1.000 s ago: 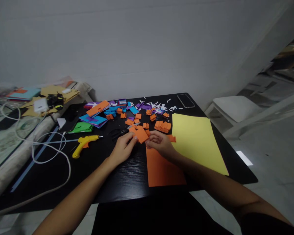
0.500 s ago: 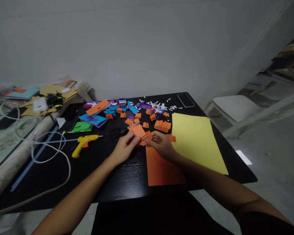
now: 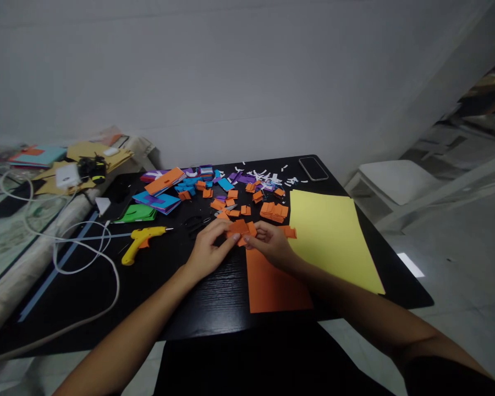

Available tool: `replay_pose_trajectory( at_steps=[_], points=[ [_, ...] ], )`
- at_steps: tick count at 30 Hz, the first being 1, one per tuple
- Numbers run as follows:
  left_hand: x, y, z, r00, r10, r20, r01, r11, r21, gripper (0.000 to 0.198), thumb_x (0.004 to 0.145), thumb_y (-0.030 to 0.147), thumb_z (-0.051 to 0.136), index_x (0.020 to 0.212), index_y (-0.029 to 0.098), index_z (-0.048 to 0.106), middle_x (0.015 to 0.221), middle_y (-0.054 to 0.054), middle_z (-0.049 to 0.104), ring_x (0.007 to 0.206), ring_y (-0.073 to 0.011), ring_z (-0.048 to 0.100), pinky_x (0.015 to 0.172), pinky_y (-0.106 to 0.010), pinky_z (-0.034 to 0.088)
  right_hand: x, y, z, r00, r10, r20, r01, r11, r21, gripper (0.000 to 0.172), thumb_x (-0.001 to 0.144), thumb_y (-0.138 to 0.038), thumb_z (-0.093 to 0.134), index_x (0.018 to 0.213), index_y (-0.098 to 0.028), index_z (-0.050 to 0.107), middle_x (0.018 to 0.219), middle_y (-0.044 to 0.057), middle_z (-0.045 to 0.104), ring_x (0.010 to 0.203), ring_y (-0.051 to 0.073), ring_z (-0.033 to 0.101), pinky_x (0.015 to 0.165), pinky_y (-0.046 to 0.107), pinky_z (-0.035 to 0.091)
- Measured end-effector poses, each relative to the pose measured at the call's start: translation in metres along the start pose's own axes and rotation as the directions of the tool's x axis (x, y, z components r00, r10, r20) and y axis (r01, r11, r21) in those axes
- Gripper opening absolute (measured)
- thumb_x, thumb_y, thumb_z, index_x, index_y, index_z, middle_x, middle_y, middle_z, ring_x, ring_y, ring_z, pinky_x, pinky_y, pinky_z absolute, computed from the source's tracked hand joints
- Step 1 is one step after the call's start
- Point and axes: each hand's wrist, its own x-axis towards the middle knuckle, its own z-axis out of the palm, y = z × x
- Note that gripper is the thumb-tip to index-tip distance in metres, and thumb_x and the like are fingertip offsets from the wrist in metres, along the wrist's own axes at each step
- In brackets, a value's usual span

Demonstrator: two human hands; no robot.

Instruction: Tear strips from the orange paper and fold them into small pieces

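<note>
Between my hands is a folded piece of orange paper (image 3: 241,227) with flaps. My left hand (image 3: 211,245) pinches its left side, thumb in front. The fingers of my right hand (image 3: 274,245) close on its right side. Under my right hand and forearm lies a flat orange sheet (image 3: 274,286). Just behind my hands sits a stack of folded orange pieces (image 3: 274,212), and small folded orange pieces (image 3: 232,194) are scattered farther back. Scissors (image 3: 226,210) lie partly hidden just beyond the paper I hold.
A yellow sheet (image 3: 332,242) covers the right side of the black table (image 3: 206,313). To the left rest a yellow glue gun (image 3: 142,242), black-handled pliers (image 3: 196,223) and green paper (image 3: 138,213). White paper scraps (image 3: 268,179) and a phone (image 3: 313,169) are at the back.
The orange paper's upper left flap, raised before, is now folded down lower between my hands. My left hand has shifted slightly; my right hand stays almost in place.
</note>
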Motion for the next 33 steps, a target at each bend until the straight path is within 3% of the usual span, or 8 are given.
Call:
replay_pose_trajectory(
  at_steps=[11,17,20,24,27,33],
  points=[
    [-0.003,-0.007,0.002,0.991,0.135,-0.025,-0.133,0.989,0.06,0.009,0.093,0.019,0.065,0.1,0.02,0.071,0.098,-0.007,0.071,0.092,-0.0187,0.066,0.084,-0.032,0.054,-0.002,-0.003,0.0,1.0,-0.003,0.02,0.003,0.999,-0.035,0.029,0.079,-0.046,0.078,0.079,-0.02,0.064,0.076,-0.001,0.066,0.074,0.016,0.067,0.077,0.037,0.063],
    [-0.003,-0.007,0.002,0.983,0.18,-0.026,-0.179,0.983,0.051,0.011,0.093,0.015,0.064,0.1,0.02,0.07,0.098,-0.007,0.071,0.092,-0.0178,0.066,0.083,-0.032,0.054,-0.003,-0.006,-0.002,0.995,0.016,0.099,-0.018,1.0,0.024,0.023,0.081,-0.036,0.075,0.097,-0.021,0.071,0.093,0.003,0.074,0.087,0.02,0.071,0.082,0.038,0.062],
    [-0.003,-0.008,0.001,0.983,0.181,-0.023,-0.179,0.982,0.058,0.011,0.092,0.014,0.064,0.1,0.02,0.07,0.097,-0.006,0.07,0.091,-0.0177,0.066,0.082,-0.031,0.054,-0.002,-0.004,-0.002,0.995,0.02,0.102,-0.024,0.999,0.036,0.024,0.077,-0.031,0.078,0.097,-0.021,0.071,0.094,0.003,0.074,0.089,0.02,0.072,0.086,0.038,0.061],
    [-0.004,-0.01,0.002,0.992,0.102,-0.07,-0.096,0.992,0.085,0.006,0.09,0.019,0.067,0.096,0.019,0.066,0.089,-0.004,0.067,0.081,-0.0165,0.063,0.074,-0.029,0.051,0.0,0.004,-0.001,0.998,0.001,0.065,-0.003,0.999,0.035,0.03,0.073,-0.029,0.083,0.098,-0.022,0.068,0.098,0.004,0.075,0.091,0.02,0.073,0.093,0.039,0.058],
    [-0.005,-0.012,0.003,0.995,-0.017,-0.098,0.019,1.0,0.015,0.014,0.088,0.025,0.07,0.099,0.02,0.062,0.088,-0.002,0.065,0.074,-0.0147,0.062,0.068,-0.026,0.051,0.003,0.007,-0.002,1.0,0.002,0.022,-0.003,1.0,0.013,0.03,0.073,-0.031,0.083,0.096,-0.022,0.068,0.092,0.003,0.075,0.087,0.019,0.073,0.09,0.039,0.059],
    [-0.005,-0.015,0.006,0.984,-0.177,-0.008,0.173,0.971,-0.167,0.028,0.087,0.031,0.07,0.112,0.021,0.06,0.105,-0.005,0.067,0.086,-0.0181,0.066,0.072,-0.028,0.053,0.003,0.0,-0.004,0.998,0.006,-0.065,-0.003,0.999,0.034,0.027,0.071,-0.034,0.084,0.088,-0.02,0.068,0.084,0.002,0.074,0.079,0.017,0.072,0.083,0.036,0.06]
  ],
)
